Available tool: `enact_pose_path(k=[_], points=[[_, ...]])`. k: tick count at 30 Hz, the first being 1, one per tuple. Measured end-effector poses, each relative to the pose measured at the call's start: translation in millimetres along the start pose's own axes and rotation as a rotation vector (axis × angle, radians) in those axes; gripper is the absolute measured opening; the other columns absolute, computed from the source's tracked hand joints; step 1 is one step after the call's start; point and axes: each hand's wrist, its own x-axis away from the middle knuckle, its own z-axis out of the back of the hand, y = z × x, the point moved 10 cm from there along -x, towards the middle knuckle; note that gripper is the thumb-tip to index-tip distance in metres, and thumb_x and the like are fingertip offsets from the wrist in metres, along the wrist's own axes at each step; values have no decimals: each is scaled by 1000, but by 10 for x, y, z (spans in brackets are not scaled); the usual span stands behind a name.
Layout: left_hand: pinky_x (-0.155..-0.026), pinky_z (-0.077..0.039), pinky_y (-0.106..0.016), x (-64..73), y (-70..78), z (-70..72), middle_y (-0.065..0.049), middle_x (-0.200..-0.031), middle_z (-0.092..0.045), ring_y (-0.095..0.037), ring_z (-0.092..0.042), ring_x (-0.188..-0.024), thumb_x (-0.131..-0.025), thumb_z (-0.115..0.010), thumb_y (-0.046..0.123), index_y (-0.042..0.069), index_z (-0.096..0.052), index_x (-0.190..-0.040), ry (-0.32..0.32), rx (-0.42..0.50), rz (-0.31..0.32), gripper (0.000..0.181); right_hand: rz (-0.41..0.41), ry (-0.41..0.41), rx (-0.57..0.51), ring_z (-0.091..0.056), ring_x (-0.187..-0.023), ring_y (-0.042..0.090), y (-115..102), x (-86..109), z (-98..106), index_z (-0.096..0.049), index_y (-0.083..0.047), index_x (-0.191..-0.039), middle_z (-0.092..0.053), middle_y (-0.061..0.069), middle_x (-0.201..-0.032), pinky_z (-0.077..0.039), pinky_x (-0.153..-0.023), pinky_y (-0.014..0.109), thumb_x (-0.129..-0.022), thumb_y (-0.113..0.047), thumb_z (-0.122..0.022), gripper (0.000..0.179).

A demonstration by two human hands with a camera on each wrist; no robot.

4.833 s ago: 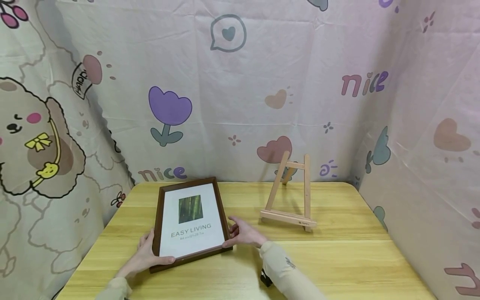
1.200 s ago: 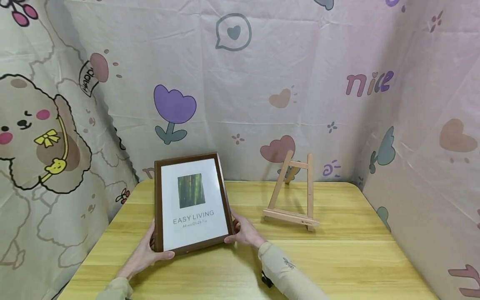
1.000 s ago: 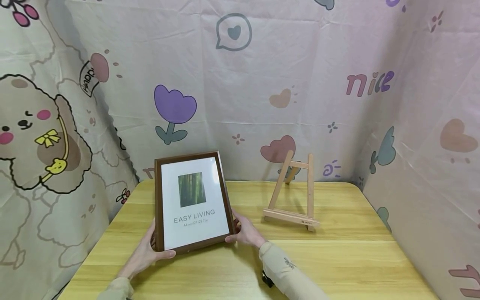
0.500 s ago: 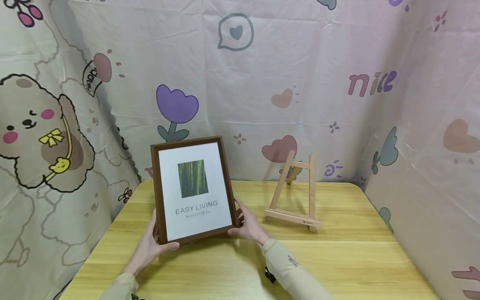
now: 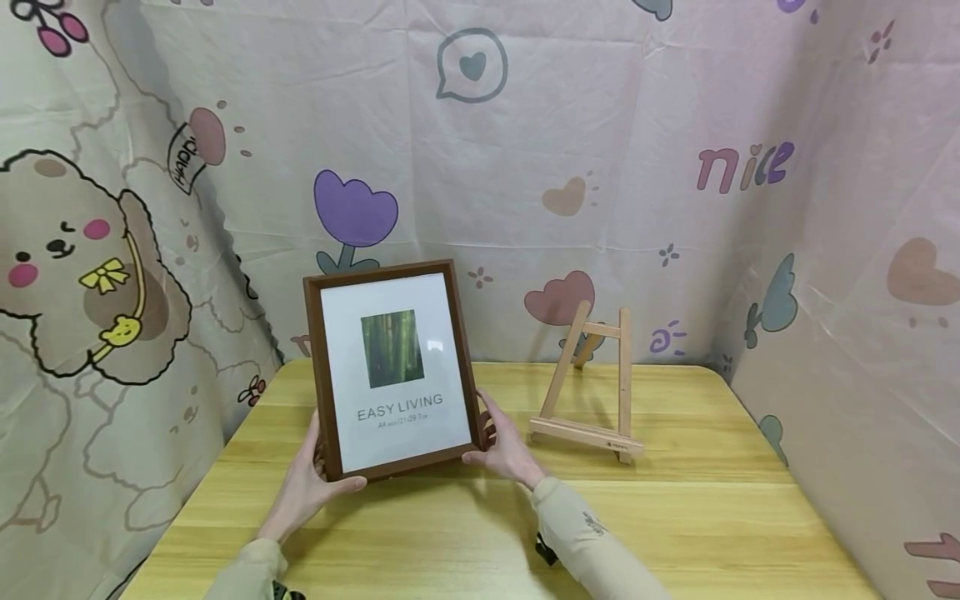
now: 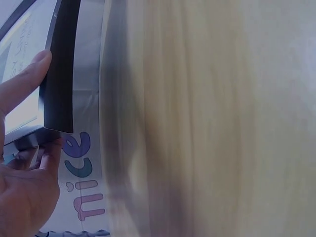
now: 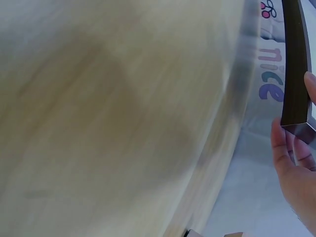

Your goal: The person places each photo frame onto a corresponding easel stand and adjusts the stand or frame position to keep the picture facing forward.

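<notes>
A brown picture frame (image 5: 393, 442) with a white "EASY LIVING" insert and a small bamboo picture is held up, leaning back, over the left half of the table. My left hand (image 5: 306, 487) grips its lower left corner, thumb over the front and fingers behind. At the lower right corner my right hand (image 5: 510, 446) holds it the same way, the fingertips partly hidden behind. Both wrist views show the frame's dark edge above the wooden tabletop. To the right stands a small wooden easel (image 5: 587, 435), apart from the frame and both hands.
The wooden table (image 5: 712, 500) has a printed cloth (image 5: 480, 150) hanging behind it and along both sides. The easel's rear leg reaches close to the table's back edge. Beige sleeves (image 5: 592, 542) cross the front of the table.
The picture frame first lay low over the table; both hands have raised it and tilted it more upright, then shifted it slightly right. The easel has stayed in place.
</notes>
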Motion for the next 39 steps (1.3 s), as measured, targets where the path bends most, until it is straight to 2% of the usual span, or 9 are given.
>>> enact_pose_path(k=[3,6,10,17,22,30,35,39], points=[[-113,-34,-64,-13,49,-14,-20,-170,4,-57,-24,-147,-76,-89,17,30,21,-159,1,19,-5,138,2,4,3,-59,-93,19,5,15,36,-20,-19,-162,-60,12,-114,-56,-72,24,-71,-6,-89,115],[-112,-38,-62,-33,100,-37,-22,-169,-5,-54,-33,-144,-76,-89,17,30,19,-160,10,35,-24,137,-5,18,16,-59,-93,19,20,33,88,-20,-20,-162,-60,10,-113,-57,-75,27,-72,-8,-89,114],[-110,-42,-60,-66,150,-68,-24,-167,-14,-50,-41,-141,-75,-90,20,31,16,-160,26,14,-48,137,0,45,41,-61,-94,20,21,65,172,-20,-18,-162,-61,9,-112,-58,-80,31,-72,-9,-89,114],[-111,-40,-63,-139,226,-142,-25,-167,-15,-51,-38,-142,-74,-91,23,31,14,-161,38,-21,-74,136,18,71,27,-62,-94,20,17,120,306,-18,-21,-162,-59,11,-112,-58,-81,29,-74,-6,-88,113],[-110,-41,-65,-196,295,-203,-28,-166,-18,-52,-41,-139,-74,-91,21,22,10,-163,43,-26,-107,135,11,93,5,-61,-94,21,47,156,397,-19,-22,-162,-57,13,-115,-59,-83,33,-73,-4,-87,113],[-111,-41,-66,-248,378,-296,-28,-167,-12,-57,-37,-139,-73,-91,18,19,9,-163,41,-14,-126,135,3,121,10,-60,-91,20,85,222,526,-20,-24,-162,-58,14,-116,-60,-79,37,-73,-5,-88,114],[-111,-39,-67,-289,433,-362,-28,-167,-8,-58,-35,-139,-73,-91,19,17,8,-163,32,-12,-135,134,-4,140,5,-60,-90,19,98,262,613,-20,-24,-162,-58,13,-117,-59,-76,33,-73,-5,-88,114],[-108,-44,-65,-326,494,-408,-27,-166,-16,-54,-43,-136,-72,-92,18,18,7,-163,28,7,-162,134,-6,160,16,-61,-91,19,106,299,683,-20,-23,-162,-59,12,-118,-58,-80,32,-73,-5,-88,114]])
